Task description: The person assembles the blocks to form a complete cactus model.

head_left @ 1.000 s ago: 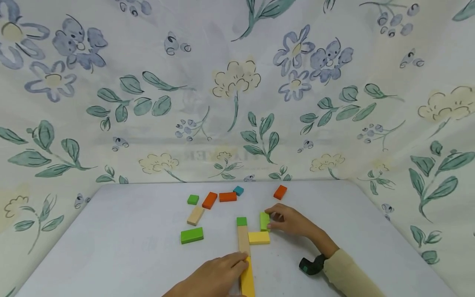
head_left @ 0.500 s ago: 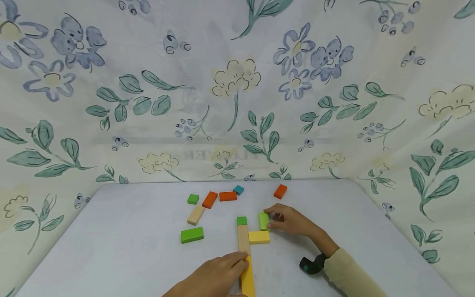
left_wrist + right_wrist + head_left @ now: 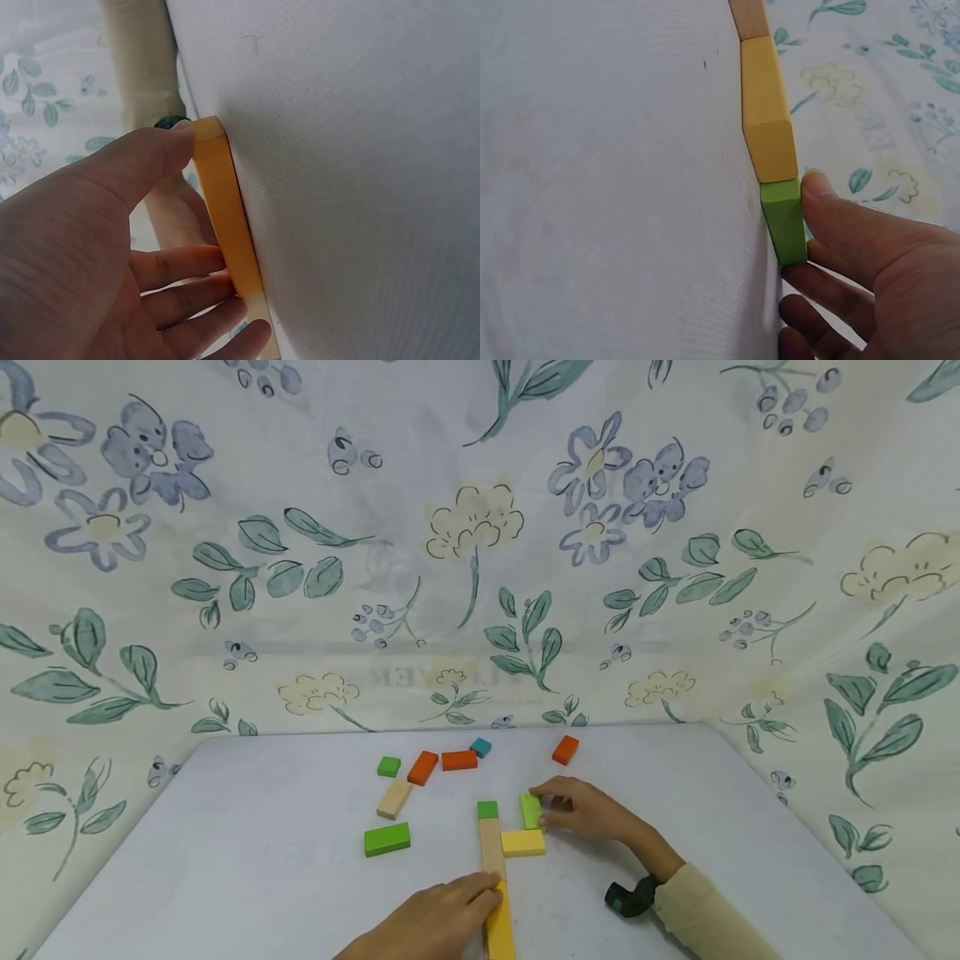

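My left hand holds a long orange-yellow block, its thumb at the near end and fingers along the side. This block lies in line with a plain wooden block and a small green block. A yellow block sticks out to the right from the wooden one. Just behind its right end, my right hand pinches a light green block between thumb and fingers. In the right wrist view the light green block sits right at the yellow block's end.
Farther back lie orange-red blocks, a blue block, a small green one and another wooden block. A longer green block lies left of the row. Flowered cloth walls the white table.
The light green block has slid slightly left with my right hand, toward the row. My left hand keeps its place on the orange-yellow block.
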Action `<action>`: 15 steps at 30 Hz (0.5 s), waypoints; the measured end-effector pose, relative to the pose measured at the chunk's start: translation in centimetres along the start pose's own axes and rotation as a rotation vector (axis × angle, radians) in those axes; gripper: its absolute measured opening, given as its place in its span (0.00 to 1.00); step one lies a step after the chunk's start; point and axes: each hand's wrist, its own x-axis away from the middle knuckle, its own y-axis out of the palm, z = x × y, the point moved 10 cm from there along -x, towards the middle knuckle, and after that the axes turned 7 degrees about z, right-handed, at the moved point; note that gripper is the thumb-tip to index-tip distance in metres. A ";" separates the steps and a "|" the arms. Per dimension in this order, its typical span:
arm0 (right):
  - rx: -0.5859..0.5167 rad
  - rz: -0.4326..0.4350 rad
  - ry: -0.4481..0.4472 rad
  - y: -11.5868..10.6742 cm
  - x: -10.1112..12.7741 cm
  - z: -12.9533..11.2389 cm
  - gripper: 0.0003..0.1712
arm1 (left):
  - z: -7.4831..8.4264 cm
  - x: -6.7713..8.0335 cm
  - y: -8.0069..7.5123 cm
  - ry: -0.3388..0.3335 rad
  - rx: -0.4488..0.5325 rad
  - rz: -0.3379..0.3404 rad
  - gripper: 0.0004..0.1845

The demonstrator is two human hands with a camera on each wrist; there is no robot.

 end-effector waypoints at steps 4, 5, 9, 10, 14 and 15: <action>0.000 -0.003 -0.008 0.0 0.0 -0.1 0.28 | 0.0 0.0 0.1 -0.007 -0.008 -0.006 0.42; 0.002 -0.004 -0.006 0.0 0.0 -0.1 0.28 | 0.0 0.0 0.1 -0.007 -0.011 -0.005 0.42; 0.001 -0.005 -0.002 0.0 0.0 -0.1 0.29 | 0.0 0.0 0.0 -0.010 -0.013 -0.002 0.42; 0.001 -0.005 -0.002 0.1 0.0 -0.1 0.29 | 0.0 0.0 0.0 -0.011 -0.011 -0.003 0.43; -0.004 -0.004 -0.008 0.2 0.0 0.0 0.29 | 0.0 0.0 0.0 -0.009 -0.002 -0.001 0.43; -0.004 -0.004 -0.009 0.2 0.1 0.0 0.29 | 0.0 0.1 0.0 -0.010 -0.001 -0.003 0.43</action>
